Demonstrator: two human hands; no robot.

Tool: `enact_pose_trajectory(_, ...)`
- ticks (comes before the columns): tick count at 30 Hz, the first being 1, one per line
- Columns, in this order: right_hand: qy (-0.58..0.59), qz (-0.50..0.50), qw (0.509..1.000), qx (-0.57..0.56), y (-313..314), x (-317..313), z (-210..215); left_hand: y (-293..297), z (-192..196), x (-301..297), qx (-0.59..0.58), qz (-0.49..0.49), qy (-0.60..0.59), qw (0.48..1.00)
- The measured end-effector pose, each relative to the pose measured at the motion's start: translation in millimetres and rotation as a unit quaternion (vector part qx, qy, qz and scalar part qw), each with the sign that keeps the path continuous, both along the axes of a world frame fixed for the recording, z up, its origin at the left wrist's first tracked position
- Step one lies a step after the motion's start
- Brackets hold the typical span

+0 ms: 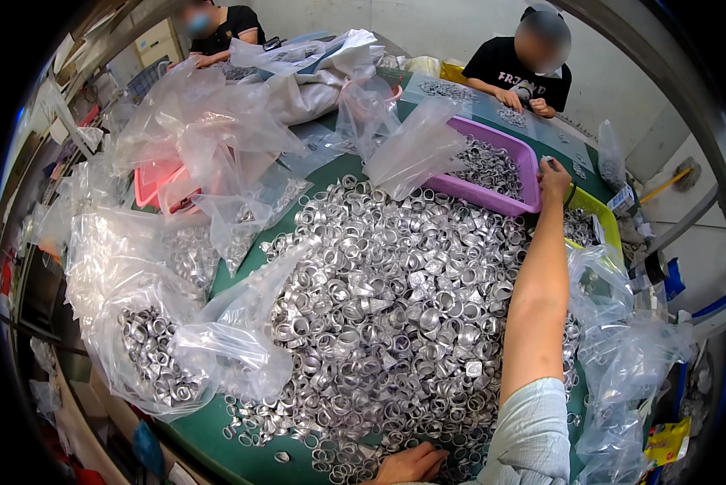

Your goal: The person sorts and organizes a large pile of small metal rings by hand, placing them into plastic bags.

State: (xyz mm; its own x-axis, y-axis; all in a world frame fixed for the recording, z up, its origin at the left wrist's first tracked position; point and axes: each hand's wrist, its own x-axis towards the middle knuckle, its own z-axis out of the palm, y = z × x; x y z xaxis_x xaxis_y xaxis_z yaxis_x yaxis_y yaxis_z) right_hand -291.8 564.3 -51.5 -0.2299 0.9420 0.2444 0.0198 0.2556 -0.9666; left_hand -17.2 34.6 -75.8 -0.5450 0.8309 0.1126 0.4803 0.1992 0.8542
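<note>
A broad heap of silver-coloured metal rings (395, 291) covers the middle of the green table. At its near edge my left hand (411, 464) rests against the rings, fingers curled together; whatever may be in them is hidden. My right arm reaches over the heap's right side. Beyond it, my right hand (553, 178) is above the gap between a purple basket (492, 202) and a yellow-green basket (609, 222), both holding rings. Its fingertips are pinched, with a tiny pale, silvery bit at them, too small to name.
Clear plastic bags with rings (157, 356) lie on the left, near a pink basket (149, 187). More crumpled plastic bags (621, 347) hang along the right edge. Across the table one person (504, 69) handles small pieces; another person (233, 24) works at the far left.
</note>
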Motion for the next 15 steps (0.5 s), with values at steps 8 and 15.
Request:
enact_pose_trajectory(8,-0.012,0.006,1.0,0.008,4,3,-2,0,3,-2,-0.003,0.0,0.006,1.0)
enact_pose_trajectory(15,-0.048,-0.005,0.999,0.019,12,-1,-7,1,3,-2,-0.008,-0.002,0.005,1.0)
